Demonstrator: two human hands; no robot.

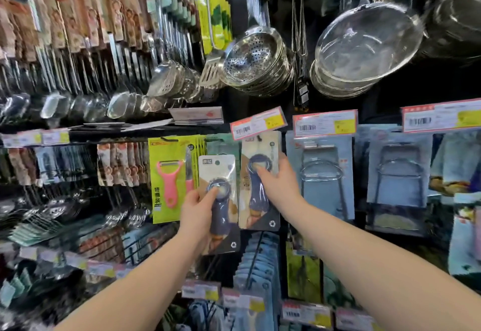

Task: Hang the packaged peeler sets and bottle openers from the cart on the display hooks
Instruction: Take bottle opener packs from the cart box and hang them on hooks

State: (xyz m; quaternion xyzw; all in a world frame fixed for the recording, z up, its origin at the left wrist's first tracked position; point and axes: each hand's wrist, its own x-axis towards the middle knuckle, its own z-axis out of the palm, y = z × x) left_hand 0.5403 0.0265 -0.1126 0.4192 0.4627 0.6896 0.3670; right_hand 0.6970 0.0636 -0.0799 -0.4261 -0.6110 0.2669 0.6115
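Observation:
A packaged bottle opener (221,174), dark blue on a pale card, is gripped by my left hand (199,208) in front of the shelf, with the thumb on the opener's ring. Just to its right a second packaged bottle opener (257,200) hangs on a display hook under a red and yellow price tag (257,122). My right hand (279,182) grips that hanging pack, thumb on its front and fingers around its right edge. To the left hang green packaged peeler sets (169,174) with a pink peeler. The cart is out of view.
Ladles and skimmers (78,70) hang along the upper left. Steel colanders (257,62) and strainers (364,44) hang above. Blue-carded wire racks (322,174) hang to the right. More packs and price tags fill the rows below.

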